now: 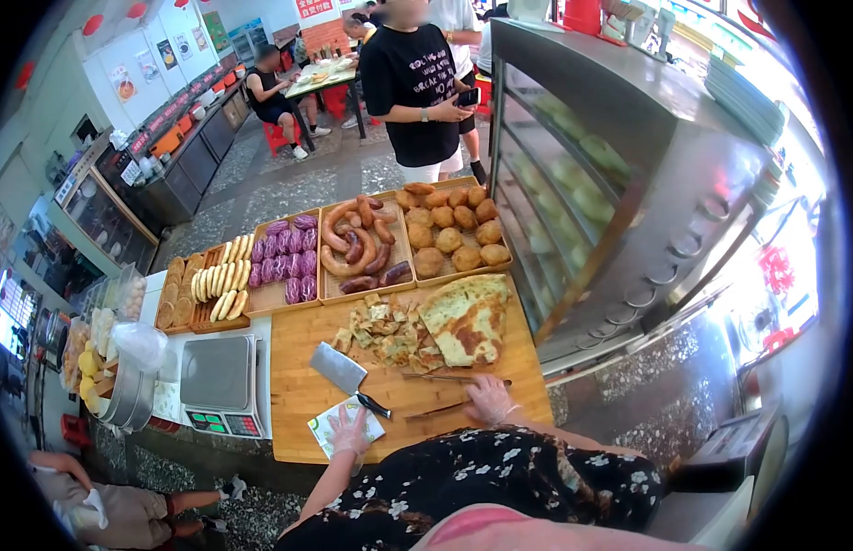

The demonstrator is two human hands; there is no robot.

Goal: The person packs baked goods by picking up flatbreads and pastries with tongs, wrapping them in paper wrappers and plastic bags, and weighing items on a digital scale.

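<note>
My left hand, in a clear plastic glove, lies with fingers spread on a white and green paper bag on the wooden board. My right hand, also gloved, is closed around metal tongs, whose arms point left and stand apart with nothing between them. Between the bag and the food lies a cleaver, its black handle touching the bag's area. Beyond the tongs are cut pieces of flatbread and a large browned flatbread piece.
Trays of round fried buns, sausages, purple rolls and pale buns line the board's far side. A scale stands left, a steel cabinet right. A person with a phone stands opposite.
</note>
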